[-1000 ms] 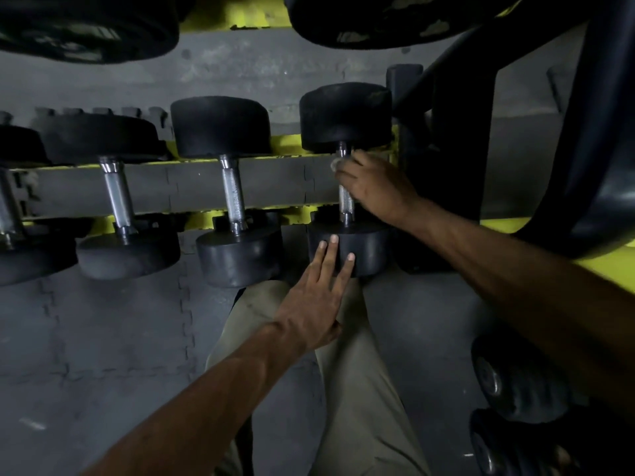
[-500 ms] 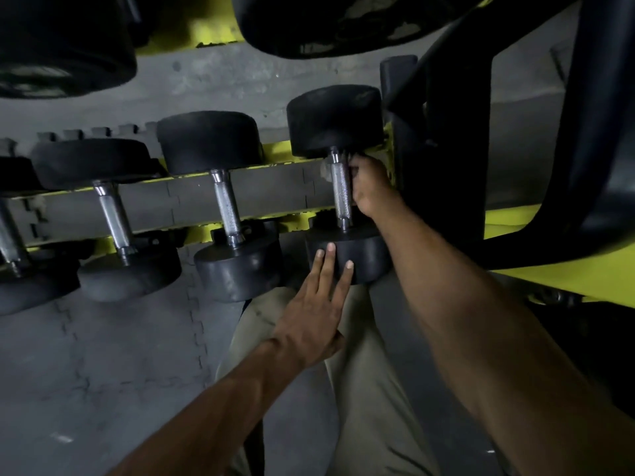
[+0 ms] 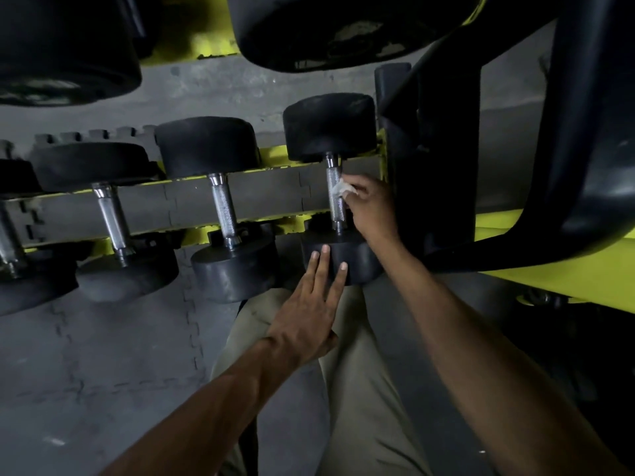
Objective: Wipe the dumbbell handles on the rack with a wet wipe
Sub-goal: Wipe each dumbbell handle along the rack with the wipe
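Note:
Several black dumbbells with chrome handles lie across the yellow rack rails (image 3: 275,154). The rightmost dumbbell's knurled handle (image 3: 335,190) is bare along most of its length. My right hand (image 3: 372,209) pinches a crumpled white wet wipe (image 3: 342,188) and holds it against the right side of that handle, near its upper part. My left hand (image 3: 311,314) rests with straight fingers on the near black head (image 3: 357,259) of the same dumbbell. The far head (image 3: 330,127) sits above. To the left lies another dumbbell's handle (image 3: 223,207), untouched.
A black rack upright (image 3: 433,159) stands just right of my right hand. Large black dumbbell heads (image 3: 336,25) on the upper tier hang overhead. More dumbbells run to the left, with handle (image 3: 111,218). Grey puzzle floor mats (image 3: 103,355) and my khaki trouser leg (image 3: 357,389) lie below.
My right hand has slid from on top of the handle to its right side, so the chrome and the white wipe now show. My left hand stays on the near head.

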